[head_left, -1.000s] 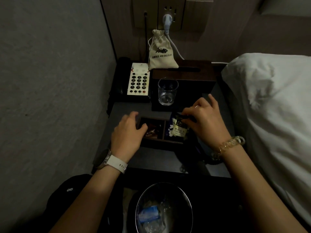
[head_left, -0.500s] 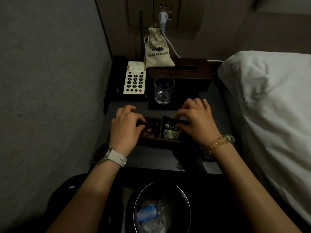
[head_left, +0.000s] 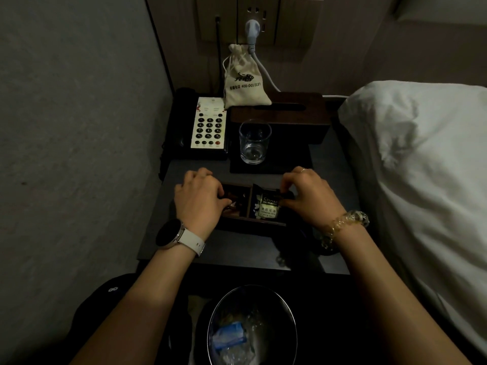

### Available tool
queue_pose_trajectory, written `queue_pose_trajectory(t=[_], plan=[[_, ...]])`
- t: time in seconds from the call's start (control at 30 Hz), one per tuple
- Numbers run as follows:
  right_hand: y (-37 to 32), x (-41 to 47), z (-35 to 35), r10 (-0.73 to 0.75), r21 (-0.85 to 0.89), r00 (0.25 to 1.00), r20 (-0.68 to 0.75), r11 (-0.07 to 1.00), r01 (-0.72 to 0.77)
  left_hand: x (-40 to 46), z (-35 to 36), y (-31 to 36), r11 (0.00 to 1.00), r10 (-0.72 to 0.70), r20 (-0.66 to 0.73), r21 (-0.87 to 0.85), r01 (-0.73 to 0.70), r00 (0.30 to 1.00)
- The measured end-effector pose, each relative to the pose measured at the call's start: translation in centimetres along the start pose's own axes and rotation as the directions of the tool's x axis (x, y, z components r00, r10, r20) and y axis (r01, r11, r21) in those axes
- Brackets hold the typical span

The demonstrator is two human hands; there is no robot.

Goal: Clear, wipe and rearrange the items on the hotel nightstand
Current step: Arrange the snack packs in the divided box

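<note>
- Nightstand point(head_left: 245, 250): bare strip at 6 o'clock of the divided tray point(head_left: 253, 224), open to my wrists.
- 12 o'clock of tray: glass point(head_left: 254, 141) upright on a dark mat, blocks a straight reach.
- 11 o'clock: telephone point(head_left: 208, 127). Behind the glass, tissue box point(head_left: 290, 111) with cloth pouch point(head_left: 243, 83) on it.
- 3 o'clock: pillow point(head_left: 421, 154) crowds that edge.
- 9 o'clock: wall point(head_left: 79, 127), close.
- Below the front edge: waste bin point(head_left: 290, 320), mouth open.

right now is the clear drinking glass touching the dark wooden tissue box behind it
Cannot tell. In the head view the clear drinking glass overlaps the dark wooden tissue box, hiding any gap.
</note>
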State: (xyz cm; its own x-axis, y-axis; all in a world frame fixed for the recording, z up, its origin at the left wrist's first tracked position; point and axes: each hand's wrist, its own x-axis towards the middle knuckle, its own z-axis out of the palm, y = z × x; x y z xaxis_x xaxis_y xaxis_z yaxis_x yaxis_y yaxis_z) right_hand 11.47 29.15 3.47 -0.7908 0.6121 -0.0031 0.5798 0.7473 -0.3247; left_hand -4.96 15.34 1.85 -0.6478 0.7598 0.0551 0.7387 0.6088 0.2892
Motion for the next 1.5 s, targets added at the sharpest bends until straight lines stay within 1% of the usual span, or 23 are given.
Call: queue_pose_trajectory(t=[0.1, 0.17, 0.3, 0.4, 0.47, 0.5, 0.57, 0.63, 0.67, 0.73, 0.77, 0.8, 0.87, 0.93, 1.03, 1.07, 1.13, 1.17, 1.2, 1.27, 1.37, 1.43, 1.5], plan=[[-0.1, -0.1, 0.3, 0.0, 0.014, 1.0, 0.007, 1.0, 0.0, 0.2, -0.1, -0.2, 0.998, 0.004, -0.053, -0.07, -0.008, 0.999], [-0.1, -0.1, 0.3, 0.007, 0.029, 1.0, 0.002, 1.0, -0.007, 0.3, -0.2, -0.5, 0.991, 0.014, -0.053, -0.132, -0.021, 0.999], [-0.1, -0.1, 0.3, 0.028, 0.072, 1.0, -0.001, 0.997, -0.028, 0.8, -1.2, -1.7, 0.928, 0.058, -0.001, -0.368, -0.054, 0.998], [0.0, 0.0, 0.1, 0.036, 0.157, 0.999, 0.025, 0.987, -0.039, 1.2, -2.3, -2.7, 0.809, 0.105, 0.011, -0.583, -0.078, 0.994], [-0.1, 0.0, -0.2, 0.03, 0.251, 0.999, 0.034, 0.967, -0.038, 1.3, -2.9, -3.1, 0.725, 0.104, 0.009, -0.686, -0.069, 0.995], [-0.2, 0.0, -0.3, 0.022, 0.297, 1.0, 0.002, 0.955, -0.021, 1.4, -3.1, -3.2, 0.689, 0.089, 0.009, -0.723, -0.055, 0.996], [-0.7, 0.0, -0.5, 0.009, 0.372, 0.99, -0.14, 0.927, 0.044, 1.3, -3.3, -3.2, 0.611, 0.057, 0.022, -0.792, -0.018, 0.998], [-1.8, -0.2, -0.6, -0.001, 0.442, 0.96, -0.281, 0.887, 0.131, 1.1, -3.4, -2.9, 0.509, 0.043, 0.064, -0.86, 0.033, 0.997], [-2.3, -0.3, -0.7, -0.013, 0.479, 0.948, -0.317, 0.861, 0.172, 1.0, -3.4, -2.7, 0.445, 0.042, 0.097, -0.893, 0.068, 0.994], [-3.2, -0.4, -0.5, -0.073, 0.568, 0.951, -0.301, 0.788, 0.24, 0.7, -3.5, -2.0, 0.302, 0.065, 0.184, -0.94, 0.157, 0.981], [-3.6, -0.4, -0.4, -0.117, 0.618, 0.958, -0.261, 0.742, 0.259, 0.6, -3.4, -1.6, 0.24, 0.093, 0.23, -0.949, 0.202, 0.969], [-4.0, -0.5, -0.3, -0.162, 0.662, 0.963, -0.216, 0.7, 0.266, 0.5, -3.2, -1.2, 0.204, 0.132, 0.273, -0.948, 0.243, 0.953], [-4.8, -0.5, 0.1, -0.222, 0.709, 0.961, -0.162, 0.651, 0.27, 0.2, -2.8, -0.6, 0.206, 0.214, 0.346, -0.93, 0.304, 0.913], [-5.4, -0.3, 0.5, -0.211, 0.714, 0.961, -0.18, 0.645, 0.275, 0.2, -2.4, -0.3, 0.217, 0.255, 0.387, -0.916, 0.337, 0.886], [-5.7, 0.0, 0.5, -0.085, 0.754, 0.971, -0.223, 0.616, 0.228, 0.4, -2.5, -0.7, 0.237, 0.183, 0.383, -0.911, 0.338, 0.905], [-5.5, 0.1, 0.5, -0.031, 0.784, 0.972, -0.232, 0.586, 0.205, 0.5, -2.6, -0.9, 0.211, 0.162, 0.378, -0.916, 0.342, 0.911], [-4.9, 0.1, 0.4, 0.072, 0.86, 0.973, -0.218, 0.486, 0.157, 0.7, -2.9, -1.4, 0.128, 0.158, 0.361, -0.93, 0.344, 0.919], [-4.7, 0.1, 0.4, 0.11, 0.893, 0.975, -0.192, 0.431, 0.128, 0.8, -3.1, -1.5, 0.103, 0.163, 0.346, -0.937, 0.333, 0.924], [-4.5, 0.2, 0.5, 0.135, 0.914, 0.978, -0.158, 0.396, 0.093, 0.7, -3.2, -1.6, 0.103, 0.175, 0.325, -0.945, 0.311, 0.929], [-4.4, 0.1, 0.7, 0.151, 0.925, 0.985, -0.08, 0.379, 0.017, 0.5, -3.1, -1.7, 0.167, 0.199, 0.26, -0.959, 0.229, 0.945], [-4.7, 0.0, 1.0, 0.152, 0.936, 0.988, -0.013, 0.351, -0.042, 0.4, -2.8, -1.9, 0.264, 0.161, 0.152, -0.959, 0.106, 0.975], [-4.8, 0.0, 1.0, 0.144, 0.937, 0.989, -0.023, 0.349, -0.029, 0.5, -2.8, -2.2, 0.316, 0.154, 0.123, -0.946, 0.069, 0.98], [-4.9, 0.1, 0.8, 0.126, 0.923, 0.989, -0.072, 0.384, 0.018, 0.6, -2.9, -2.4, 0.369, 0.161, 0.108, -0.928, 0.042, 0.981]])
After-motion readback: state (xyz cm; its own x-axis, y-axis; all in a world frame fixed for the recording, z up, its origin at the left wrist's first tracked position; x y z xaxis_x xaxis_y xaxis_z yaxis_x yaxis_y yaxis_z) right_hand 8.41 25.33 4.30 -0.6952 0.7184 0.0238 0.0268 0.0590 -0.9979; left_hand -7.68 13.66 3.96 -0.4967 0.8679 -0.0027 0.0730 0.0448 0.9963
